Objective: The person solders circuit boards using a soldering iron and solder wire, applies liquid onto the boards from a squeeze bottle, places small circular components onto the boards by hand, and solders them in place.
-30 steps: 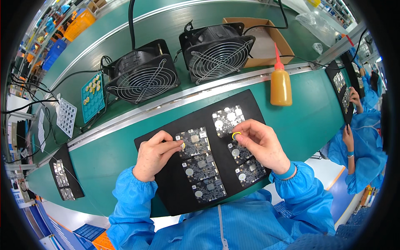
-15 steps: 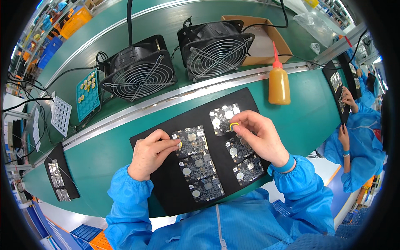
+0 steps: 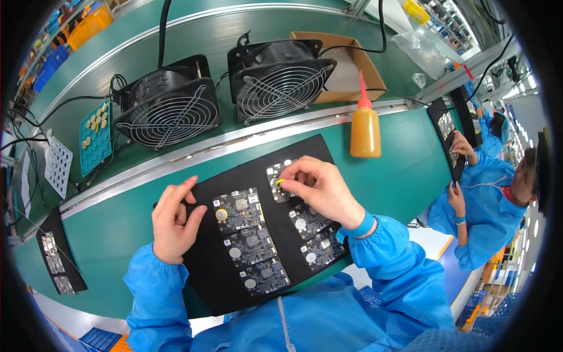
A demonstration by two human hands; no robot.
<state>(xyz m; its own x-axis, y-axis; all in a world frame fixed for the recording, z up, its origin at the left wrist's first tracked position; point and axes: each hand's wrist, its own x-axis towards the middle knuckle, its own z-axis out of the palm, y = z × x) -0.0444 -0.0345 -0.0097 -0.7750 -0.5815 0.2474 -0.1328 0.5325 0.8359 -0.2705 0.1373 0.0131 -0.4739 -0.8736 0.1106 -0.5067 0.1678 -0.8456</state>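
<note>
My right hand (image 3: 325,190) pinches a small yellow-rimmed disc (image 3: 281,183), like a coin cell, over the top circuit board of the right column (image 3: 281,193). Its fingers hide part of that board. My left hand (image 3: 176,220) is raised with fingers apart, holding nothing, beside the left column. There the top circuit board (image 3: 241,203) carries another yellow-rimmed disc (image 3: 221,215). The boards below it (image 3: 252,243) show bare round pale spots, as do the lower right ones (image 3: 321,251). All lie on a black mat (image 3: 205,287).
Two black fans (image 3: 170,111) with wire guards stand behind the metal rail. A bottle of amber liquid (image 3: 365,138) with a red nozzle is right of the mat. A teal tray (image 3: 95,144) holds several yellow-rimmed discs. Another person (image 3: 478,193) works at the right.
My left hand has let go of the disc on the top left board and drawn back, its fingers opening. The right hand has brought its disc to the top right board. The view has shifted.
</note>
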